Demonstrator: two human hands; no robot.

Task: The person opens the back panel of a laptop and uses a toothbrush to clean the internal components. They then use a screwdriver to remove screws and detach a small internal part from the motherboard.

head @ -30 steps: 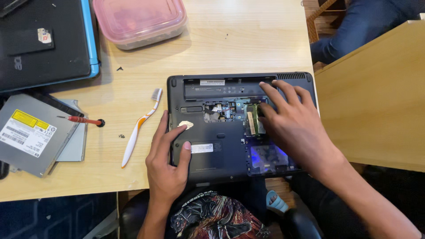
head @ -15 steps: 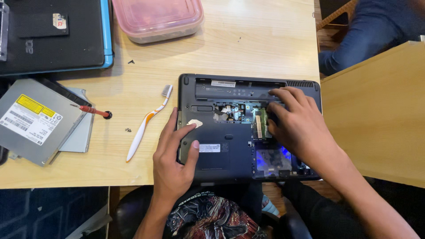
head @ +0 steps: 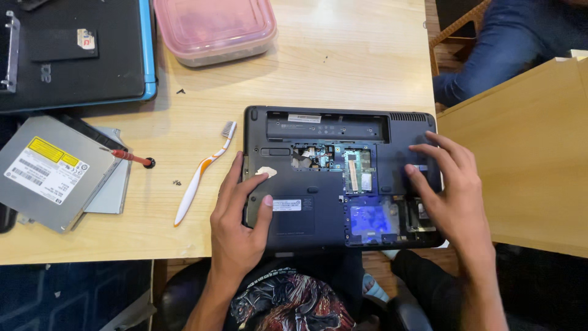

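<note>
A black laptop [head: 306,214] lies upside down at the table's front edge, its bottom covers off, showing a circuit board and memory module [head: 356,170] and a blue-lit bay [head: 370,220]. My left hand [head: 236,220] grips the laptop's left edge, thumb on the underside near a white label. My right hand [head: 450,187] rests flat on the laptop's right end, fingers spread, holding nothing.
A white and orange toothbrush [head: 199,178] lies left of the laptop, then a red-handled screwdriver [head: 131,156], a small screw [head: 176,182] and a silver optical drive [head: 46,171]. Another black laptop [head: 73,52] and a pink lidded box [head: 214,27] sit farther back. Another person's blue sleeve [head: 508,43] is at upper right.
My right hand has slid off the open memory bay to the laptop's right end, uncovering the board. The left hand keeps its hold.
</note>
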